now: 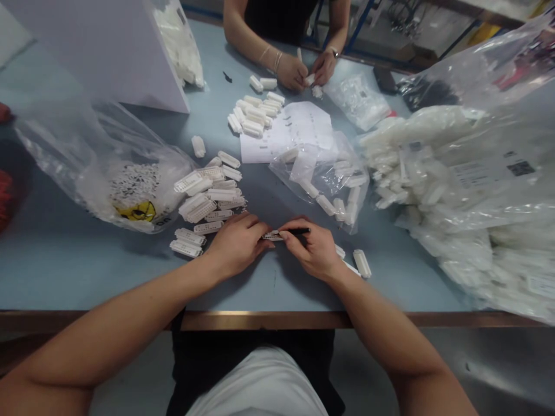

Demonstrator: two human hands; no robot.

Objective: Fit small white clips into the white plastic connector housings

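My left hand (240, 241) is closed on the left end of a white plastic connector housing (273, 236) with rows of small holes, low over the table. From the other side, my right hand (313, 245) pinches a thin black pen-like tool (300, 230), its tip at the housing. Whether my right fingers also touch the housing I cannot tell. Beside my left hand lies a pile of similar white housings (208, 196). To the right of my right hand, a few more white pieces (362, 263) rest on the table.
A clear bag of tiny black and white parts (136, 185) stands at left. A clear bag with white housings (333, 185) and a paper sheet (299, 124) lie ahead. Large bags (472, 190) fill the right side. Across the table, a co-worker's hands (303, 70) handle a white piece.
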